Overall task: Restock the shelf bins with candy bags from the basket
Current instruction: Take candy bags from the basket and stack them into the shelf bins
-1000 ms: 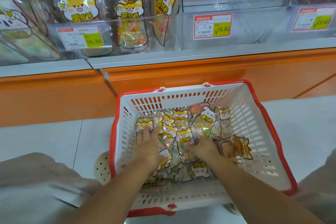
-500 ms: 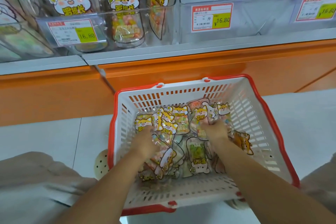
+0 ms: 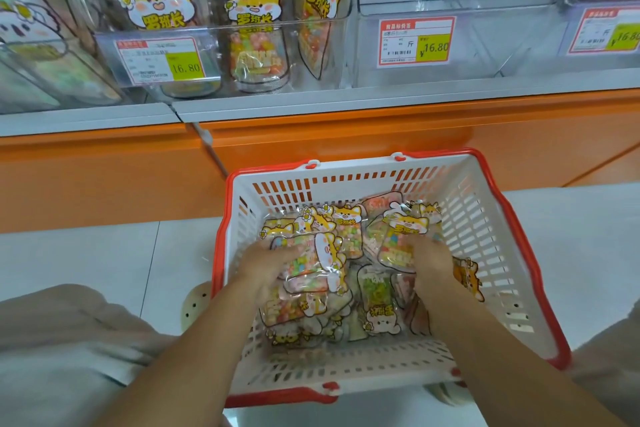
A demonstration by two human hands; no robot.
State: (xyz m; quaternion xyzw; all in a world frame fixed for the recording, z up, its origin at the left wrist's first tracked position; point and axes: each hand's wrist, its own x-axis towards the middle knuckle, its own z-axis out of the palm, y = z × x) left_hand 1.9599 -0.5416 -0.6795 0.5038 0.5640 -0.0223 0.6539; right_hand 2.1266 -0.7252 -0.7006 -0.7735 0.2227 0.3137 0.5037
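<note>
A white basket with a red rim (image 3: 491, 229) stands on the floor below the shelf and holds several clear candy bags printed with a yellow cartoon dog. My left hand (image 3: 266, 267) grips a bunch of candy bags (image 3: 311, 260) at the basket's left side. My right hand (image 3: 429, 260) grips another candy bag (image 3: 398, 239) at the right side. More bags (image 3: 377, 302) lie loose beneath and between my hands. Above, a clear shelf bin (image 3: 263, 28) holds upright bags of the same candy.
A clear bin (image 3: 460, 10) with a 16.80 price tag (image 3: 415, 42) sits right of the stocked one and looks bare inside. An orange shelf base (image 3: 346, 135) runs behind the basket. My knees frame the view at both lower corners, over white floor tiles.
Both hands went from pressing flat on the pile to gathering bags. The bags in each hand have lifted slightly and the right hand has shifted toward the basket's far right.
</note>
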